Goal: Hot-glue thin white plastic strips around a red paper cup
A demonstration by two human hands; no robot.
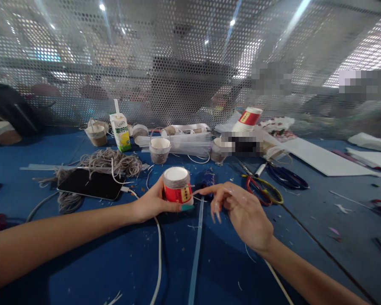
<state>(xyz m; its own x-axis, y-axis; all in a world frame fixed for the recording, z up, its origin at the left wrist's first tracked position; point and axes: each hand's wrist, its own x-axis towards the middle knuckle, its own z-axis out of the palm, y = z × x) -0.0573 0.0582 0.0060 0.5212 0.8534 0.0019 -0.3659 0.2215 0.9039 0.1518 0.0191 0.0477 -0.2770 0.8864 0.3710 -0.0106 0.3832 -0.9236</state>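
My left hand (154, 202) is wrapped around a red paper cup (174, 194), its thumb across the front. The cup is upside down, white base up, with grey cord (177, 182) wound around its upper part. To the right, my right hand (246, 214) hangs above the table with fingers apart; its index finger points to the cup's side, and I cannot tell whether it touches. A dark blue glue gun-like object (208, 177) lies behind the hands, partly hidden. Beneath them runs a pale translucent strip (197, 254).
On the blue table (114, 258) lie a phone (92, 184), tangled grey cord (114, 163), a charging cable (159, 254), scissors (265, 190) and a white board (324, 159). Behind stand a drink carton (120, 131), a small basket (159, 151) and stacked paper cups (250, 118), before a perforated metal screen (190, 63).
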